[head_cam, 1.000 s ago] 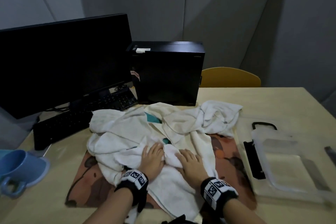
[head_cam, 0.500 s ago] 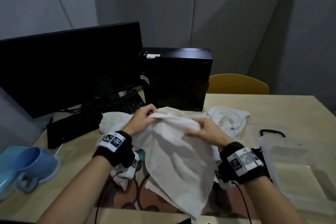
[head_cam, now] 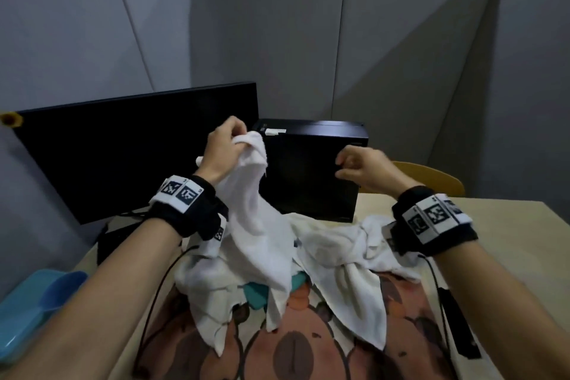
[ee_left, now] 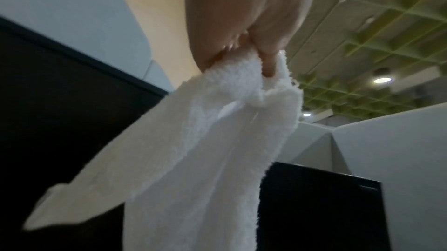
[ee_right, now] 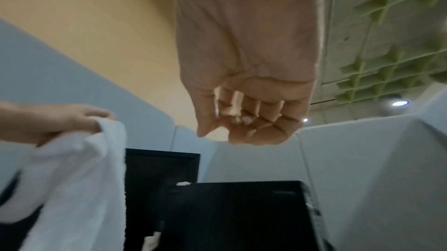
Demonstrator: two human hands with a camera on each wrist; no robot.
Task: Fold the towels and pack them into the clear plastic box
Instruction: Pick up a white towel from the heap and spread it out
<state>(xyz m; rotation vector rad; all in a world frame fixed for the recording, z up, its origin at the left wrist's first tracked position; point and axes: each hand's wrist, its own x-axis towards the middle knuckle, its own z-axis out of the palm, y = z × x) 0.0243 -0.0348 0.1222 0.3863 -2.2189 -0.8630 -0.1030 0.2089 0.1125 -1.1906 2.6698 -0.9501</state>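
My left hand (head_cam: 229, 142) is raised in front of the monitor and grips one corner of a white towel (head_cam: 259, 225), which hangs down to the table. The left wrist view shows the fingers (ee_left: 266, 58) pinching the bunched towel (ee_left: 205, 159) edge. My right hand (head_cam: 351, 165) hovers at the same height before the black computer case, fingers curled, holding nothing; in the right wrist view the right hand (ee_right: 246, 121) is likewise empty. More white towels (head_cam: 339, 250) lie crumpled on the table below. The clear plastic box is out of view.
A black monitor (head_cam: 138, 148) and computer case (head_cam: 311, 170) stand at the back. A printed mat (head_cam: 293, 348) lies under the towels. A blue cup (head_cam: 30, 302) sits at the left edge, a black strip (head_cam: 459, 327) at the right, a yellow chair (head_cam: 431, 177) behind.
Both hands have risen from the pile. The left hand has lifted the towel higher, and the right hand has let go of it and moved to the right.
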